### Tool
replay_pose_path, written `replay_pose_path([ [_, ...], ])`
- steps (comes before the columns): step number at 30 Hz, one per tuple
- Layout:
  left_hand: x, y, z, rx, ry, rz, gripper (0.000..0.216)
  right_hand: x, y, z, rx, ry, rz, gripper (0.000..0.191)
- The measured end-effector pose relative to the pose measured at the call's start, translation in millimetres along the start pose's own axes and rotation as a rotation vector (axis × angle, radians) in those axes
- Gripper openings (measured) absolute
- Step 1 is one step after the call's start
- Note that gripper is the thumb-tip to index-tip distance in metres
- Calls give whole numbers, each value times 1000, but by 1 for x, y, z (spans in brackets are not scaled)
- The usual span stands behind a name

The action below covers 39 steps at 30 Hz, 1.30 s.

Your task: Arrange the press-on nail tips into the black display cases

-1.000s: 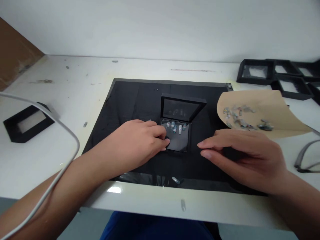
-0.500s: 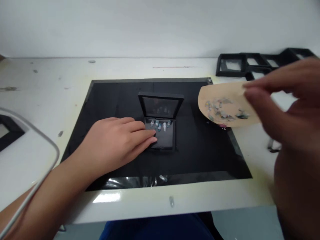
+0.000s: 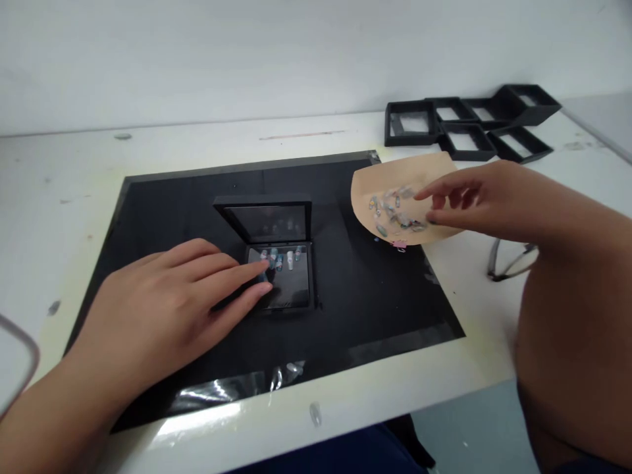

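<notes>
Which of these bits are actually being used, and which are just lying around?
In use: left hand on the open box; small pieces in it; right hand over loose pieces on tan paper; black mat.

Lying about: empty frames; glasses; stray piece at the table edge.

1. Even, soft indoor light; the white wall is bright, slightly washed out;
2. glare streaks on the black mat at its near edge;
3. wide-angle bending at edges; the near forearm is blurred.

The right hand has swung out over the paper's small pieces.
</notes>
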<state>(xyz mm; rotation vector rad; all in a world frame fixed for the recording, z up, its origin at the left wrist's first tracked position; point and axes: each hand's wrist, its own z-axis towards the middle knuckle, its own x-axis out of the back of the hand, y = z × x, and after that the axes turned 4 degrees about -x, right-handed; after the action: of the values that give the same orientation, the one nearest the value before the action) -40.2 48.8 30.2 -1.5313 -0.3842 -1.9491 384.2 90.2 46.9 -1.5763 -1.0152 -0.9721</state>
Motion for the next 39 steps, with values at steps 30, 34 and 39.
replay_pose_path([
  [30,-5,24,7,-170,103,-440,18,-31,-36,15,82,-59,-8,25],
  [34,-4,19,0,-94,69,-476,20,-31,-39,16,87,-54,-22,23],
  [39,-3,15,-5,-12,63,-397,21,-30,-39,12,117,-46,-32,21],
])
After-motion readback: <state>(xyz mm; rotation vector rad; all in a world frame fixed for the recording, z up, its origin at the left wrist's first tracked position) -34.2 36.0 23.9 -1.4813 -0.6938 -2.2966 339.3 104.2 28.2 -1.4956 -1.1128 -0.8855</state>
